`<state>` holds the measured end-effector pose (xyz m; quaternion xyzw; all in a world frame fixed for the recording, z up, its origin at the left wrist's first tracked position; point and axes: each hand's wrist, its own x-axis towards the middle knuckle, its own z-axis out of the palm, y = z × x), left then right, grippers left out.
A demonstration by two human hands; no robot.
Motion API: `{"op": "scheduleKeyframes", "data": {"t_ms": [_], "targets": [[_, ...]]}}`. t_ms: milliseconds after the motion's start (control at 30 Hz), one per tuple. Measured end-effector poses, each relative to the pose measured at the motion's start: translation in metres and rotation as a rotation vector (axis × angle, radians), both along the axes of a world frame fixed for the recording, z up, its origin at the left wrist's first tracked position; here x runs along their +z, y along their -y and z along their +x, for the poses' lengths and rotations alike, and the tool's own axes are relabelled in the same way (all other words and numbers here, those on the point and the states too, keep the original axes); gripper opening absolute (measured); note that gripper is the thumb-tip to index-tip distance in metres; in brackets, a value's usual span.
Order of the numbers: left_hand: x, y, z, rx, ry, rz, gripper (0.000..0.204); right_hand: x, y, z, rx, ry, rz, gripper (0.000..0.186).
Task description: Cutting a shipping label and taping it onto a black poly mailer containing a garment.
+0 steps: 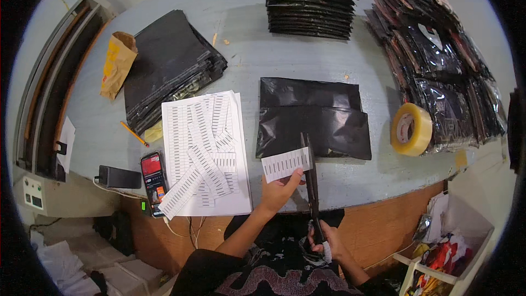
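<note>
My left hand (278,191) pinches a white paper strip (282,165) printed with a row of short dark marks. Dark scissors (312,186) are gripped by their handles in my right hand (327,239), blades pointing away from me. The blades stand at the strip's right end; whether they are parted around the paper is hard to make out. Just beyond lies a folded black plastic mailer bag (312,126), glossy and flat on the table. On the left, several cut strips (208,170) lie loosely across a stack of printed sheets (175,115).
Black mailers (164,55) lie stacked at the left by a yellow paper bag (118,60), a pencil (134,133) and a phone (154,178). Packed black bags (312,5) rise at the back. A tape roll (411,129) stands by wrapped packages (444,77). A long sealing machine (60,87) flanks the table.
</note>
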<state>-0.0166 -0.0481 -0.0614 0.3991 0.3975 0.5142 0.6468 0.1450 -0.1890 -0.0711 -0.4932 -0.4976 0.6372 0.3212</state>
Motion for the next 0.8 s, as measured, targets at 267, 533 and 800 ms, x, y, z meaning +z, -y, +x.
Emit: {"op": "scheduleKeyframes", "data": {"t_ms": [267,533,800], "targets": [[0.005,-0.001,-0.003,-0.016,-0.05,0.0,0.025,0.001,-0.001,-0.001,-0.007,0.021,0.025,0.047],[-0.001,0.001,-0.002,-0.022,-0.034,0.022,0.026,0.003,0.001,-0.002,-0.015,0.101,0.019,0.037],[-0.001,0.001,-0.002,-0.018,-0.037,0.05,0.026,0.012,-0.002,-0.004,0.004,0.075,-0.031,0.034]]}}
